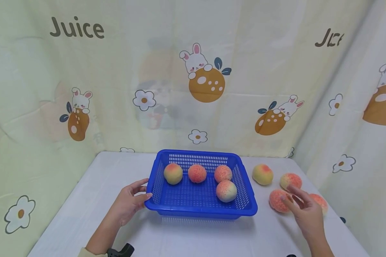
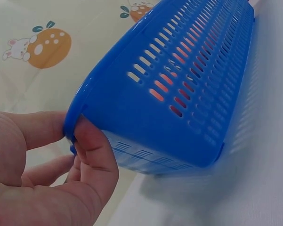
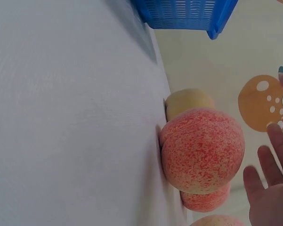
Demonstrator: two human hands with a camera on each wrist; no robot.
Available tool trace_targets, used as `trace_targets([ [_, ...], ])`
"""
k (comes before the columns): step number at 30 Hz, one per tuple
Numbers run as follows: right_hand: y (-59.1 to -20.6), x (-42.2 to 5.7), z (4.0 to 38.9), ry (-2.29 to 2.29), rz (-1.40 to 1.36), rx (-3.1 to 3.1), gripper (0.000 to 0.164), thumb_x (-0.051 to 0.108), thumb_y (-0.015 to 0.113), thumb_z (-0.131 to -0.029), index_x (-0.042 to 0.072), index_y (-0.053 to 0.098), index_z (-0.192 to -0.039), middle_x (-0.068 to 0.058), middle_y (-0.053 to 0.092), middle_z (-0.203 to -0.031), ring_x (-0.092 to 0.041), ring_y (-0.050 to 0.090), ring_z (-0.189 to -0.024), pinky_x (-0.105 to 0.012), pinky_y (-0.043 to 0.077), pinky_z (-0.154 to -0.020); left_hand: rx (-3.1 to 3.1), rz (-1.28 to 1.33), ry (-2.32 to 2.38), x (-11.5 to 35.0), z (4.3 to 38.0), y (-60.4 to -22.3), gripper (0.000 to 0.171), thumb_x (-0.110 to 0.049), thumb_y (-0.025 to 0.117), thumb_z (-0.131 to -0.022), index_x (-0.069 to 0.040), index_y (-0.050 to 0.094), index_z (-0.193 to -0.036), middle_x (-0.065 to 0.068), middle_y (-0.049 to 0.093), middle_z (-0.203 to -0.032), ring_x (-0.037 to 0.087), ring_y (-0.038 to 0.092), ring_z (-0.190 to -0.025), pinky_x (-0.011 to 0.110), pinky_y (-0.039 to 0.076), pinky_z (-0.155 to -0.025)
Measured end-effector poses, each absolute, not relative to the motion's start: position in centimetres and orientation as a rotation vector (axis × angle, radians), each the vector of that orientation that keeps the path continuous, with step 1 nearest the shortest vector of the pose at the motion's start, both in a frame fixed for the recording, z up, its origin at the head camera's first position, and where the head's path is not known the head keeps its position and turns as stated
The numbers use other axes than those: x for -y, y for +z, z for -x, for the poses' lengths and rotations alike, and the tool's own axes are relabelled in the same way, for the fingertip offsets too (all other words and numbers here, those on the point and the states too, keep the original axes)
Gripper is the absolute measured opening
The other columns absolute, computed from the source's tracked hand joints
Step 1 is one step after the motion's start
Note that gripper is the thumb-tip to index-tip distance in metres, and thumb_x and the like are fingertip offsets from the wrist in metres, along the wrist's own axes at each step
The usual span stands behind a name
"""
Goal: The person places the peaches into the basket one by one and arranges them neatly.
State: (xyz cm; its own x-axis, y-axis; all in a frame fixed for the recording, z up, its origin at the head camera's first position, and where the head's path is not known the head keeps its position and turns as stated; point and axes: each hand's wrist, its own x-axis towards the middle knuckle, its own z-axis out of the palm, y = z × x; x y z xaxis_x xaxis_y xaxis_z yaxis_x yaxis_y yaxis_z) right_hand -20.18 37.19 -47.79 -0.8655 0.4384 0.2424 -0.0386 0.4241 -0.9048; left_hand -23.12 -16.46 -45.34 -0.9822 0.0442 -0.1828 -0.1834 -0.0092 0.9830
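Observation:
A blue plastic basket stands on the white table with a few peaches inside. At its left end my left hand pinches the rim between thumb and fingers, which the left wrist view shows close up. Over the right side of the table my right hand hovers with fingers spread and nothing in them. Nearest to it is a red speckled peach, which its fingertips overlap in the head view. Another peach lies just behind, and a third is partly hidden by the hand.
A yellow peach lies right of the basket. Inside the basket are a yellow peach, a red one and two touching at the right. A printed curtain hangs behind the table and along its sides.

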Motion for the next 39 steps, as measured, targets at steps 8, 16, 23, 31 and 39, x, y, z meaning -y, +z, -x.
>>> trace_targets([
  [8, -48.4, -37.5, 20.5, 1.252, 0.392, 2.490, 0.071, 0.039, 0.080, -0.089, 0.007, 0.054, -0.148, -0.009, 0.053, -0.150, -0.012, 0.039, -0.144, -0.023, 0.041, -0.116, -2.099, 0.150, 2.114, 16.4, 23.2, -45.2, 0.062, -0.001, 0.069, -0.095, -0.010, 0.048, -0.152, 0.019, 0.052, -0.128, 0.021, 0.067, -0.094, 0.031, 0.062, -0.082],
  [16, -48.1, -37.5, 21.1, 1.316, 0.445, 2.600, 0.083, 0.039, 0.080, -0.090, 0.005, 0.041, -0.155, -0.023, 0.033, -0.164, -0.046, 0.026, -0.152, -0.065, 0.033, -0.117, -2.104, 0.152, 2.114, 16.4, 23.2, -45.2, 0.062, 0.000, 0.069, -0.095, -0.011, 0.047, -0.152, 0.019, 0.052, -0.130, 0.022, 0.067, -0.096, 0.032, 0.062, -0.084],
  [23, -48.0, -37.8, 21.7, 1.375, 0.489, 2.651, 0.095, 0.039, 0.083, -0.086, 0.009, 0.032, -0.160, -0.022, 0.020, -0.169, -0.048, 0.023, -0.153, -0.064, 0.031, -0.119, -2.110, 0.163, 2.107, 16.4, 23.2, -45.2, 0.063, -0.002, 0.069, -0.095, -0.012, 0.047, -0.153, 0.019, 0.052, -0.131, 0.021, 0.066, -0.098, 0.031, 0.062, -0.085],
  [31, -48.8, -38.2, 22.2, 1.383, 0.498, 2.648, 0.097, 0.034, 0.085, -0.085, 0.009, 0.031, -0.161, -0.028, 0.025, -0.165, -0.049, 0.027, -0.148, -0.066, 0.031, -0.117, -2.105, 0.152, 2.112, 16.5, 23.4, -45.6, 0.063, -0.003, 0.070, -0.095, -0.012, 0.047, -0.152, 0.019, 0.053, -0.130, 0.021, 0.067, -0.097, 0.031, 0.062, -0.084],
  [39, -49.6, -38.3, 22.7, 1.383, 0.544, 2.630, 0.095, 0.026, 0.086, -0.083, 0.011, 0.033, -0.160, -0.031, 0.030, -0.162, -0.046, 0.036, -0.144, -0.063, 0.036, -0.115, -2.107, 0.144, 2.124, 16.4, 23.3, -45.6, 0.062, -0.002, 0.069, -0.095, -0.012, 0.048, -0.152, 0.018, 0.054, -0.128, 0.021, 0.067, -0.096, 0.029, 0.062, -0.082],
])
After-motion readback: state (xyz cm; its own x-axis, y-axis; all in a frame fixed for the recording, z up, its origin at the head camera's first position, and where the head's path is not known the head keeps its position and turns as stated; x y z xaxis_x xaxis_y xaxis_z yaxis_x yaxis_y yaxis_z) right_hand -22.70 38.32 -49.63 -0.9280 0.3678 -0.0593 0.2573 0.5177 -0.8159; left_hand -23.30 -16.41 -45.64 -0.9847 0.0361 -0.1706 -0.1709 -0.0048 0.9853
